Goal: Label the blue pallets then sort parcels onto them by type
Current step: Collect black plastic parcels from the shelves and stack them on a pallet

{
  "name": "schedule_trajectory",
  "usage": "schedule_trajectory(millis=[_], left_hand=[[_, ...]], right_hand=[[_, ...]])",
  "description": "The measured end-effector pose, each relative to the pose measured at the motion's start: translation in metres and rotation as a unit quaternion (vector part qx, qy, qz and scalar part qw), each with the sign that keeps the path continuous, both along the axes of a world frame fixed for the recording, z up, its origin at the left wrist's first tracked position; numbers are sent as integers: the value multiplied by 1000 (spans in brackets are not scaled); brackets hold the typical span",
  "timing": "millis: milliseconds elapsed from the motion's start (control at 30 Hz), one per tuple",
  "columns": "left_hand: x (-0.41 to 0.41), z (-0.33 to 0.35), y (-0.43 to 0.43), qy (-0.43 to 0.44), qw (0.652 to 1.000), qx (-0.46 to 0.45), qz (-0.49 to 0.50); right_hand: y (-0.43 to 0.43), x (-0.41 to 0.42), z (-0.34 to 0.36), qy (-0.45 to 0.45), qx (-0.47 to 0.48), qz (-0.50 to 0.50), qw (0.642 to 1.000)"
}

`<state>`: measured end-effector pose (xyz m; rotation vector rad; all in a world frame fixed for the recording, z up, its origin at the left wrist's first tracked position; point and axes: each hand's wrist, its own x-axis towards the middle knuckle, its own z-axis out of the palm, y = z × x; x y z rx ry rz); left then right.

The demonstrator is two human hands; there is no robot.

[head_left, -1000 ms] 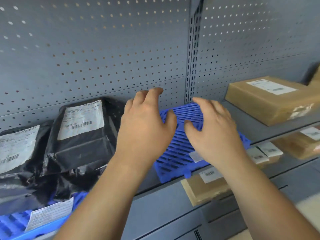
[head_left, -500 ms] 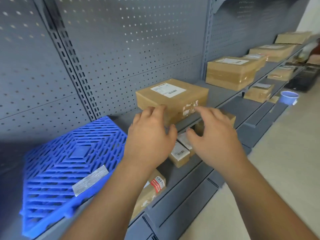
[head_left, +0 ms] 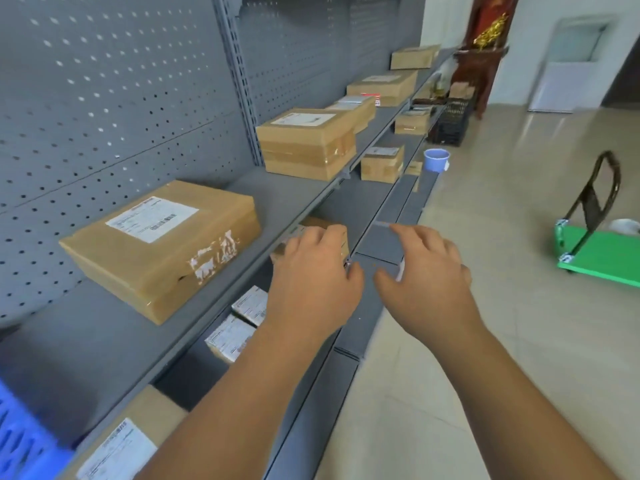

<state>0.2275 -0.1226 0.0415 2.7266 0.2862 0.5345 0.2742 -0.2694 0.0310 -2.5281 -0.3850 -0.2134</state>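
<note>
Since a moment ago the blue pallet (head_left: 20,431) has slipped away to the near-left corner. Left hand (head_left: 311,278) and right hand (head_left: 426,275) hover side by side, apart, fingers relaxed, holding nothing. To their left, nearer the left hand, the cardboard parcel (head_left: 162,247) lies lengthwise along the shelf (head_left: 104,348).

Grey pegboard wall (head_left: 121,98), 9 to 12 o'clock. Glossy beige tile floor (head_left: 502,220) at 3. White door (head_left: 571,77), dark wooden cabinet (head_left: 479,77) at 1. Green trolley (head_left: 602,261) at 3.

Two empty hands, left hand (head_left: 313,289), right hand (head_left: 424,275), cardboard parcel (head_left: 162,244), grey shelf (head_left: 104,348)
</note>
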Motion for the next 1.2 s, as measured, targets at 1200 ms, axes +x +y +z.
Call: schedule_trajectory(millis=[1200], left_hand=[[536, -49, -204, 103, 963, 17, -249]], right_hand=[[-218, 460, -39, 58, -57, -238, 968]])
